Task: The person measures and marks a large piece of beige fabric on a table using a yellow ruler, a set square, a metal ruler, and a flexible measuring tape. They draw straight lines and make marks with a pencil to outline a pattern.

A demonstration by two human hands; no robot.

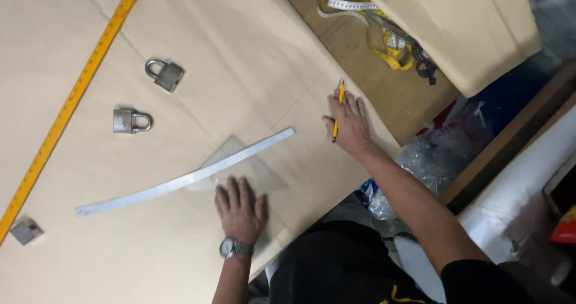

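Note:
My left hand (pixel 240 208), with a wristwatch on the wrist, lies flat with fingers spread on a clear plastic triangle (pixel 237 160) and presses it onto the brown pattern paper (pixel 198 52). A long curved metal ruler (pixel 186 178) runs across the triangle just beyond my fingertips. My right hand (pixel 350 124) rests on the paper near its right edge and holds a yellow pencil (pixel 338 113), the tip pointing away from me along a faint drawn line.
Two padlocks (pixel 165 75) (pixel 131 121) and a small metal block (pixel 26 230) weigh the paper down. A yellow measuring stick (pixel 72 97) runs along the left. Measuring tapes (pixel 384 37) and folded paper (pixel 474 22) lie at the top right. Plastic bags (pixel 432 160) sit beside the table.

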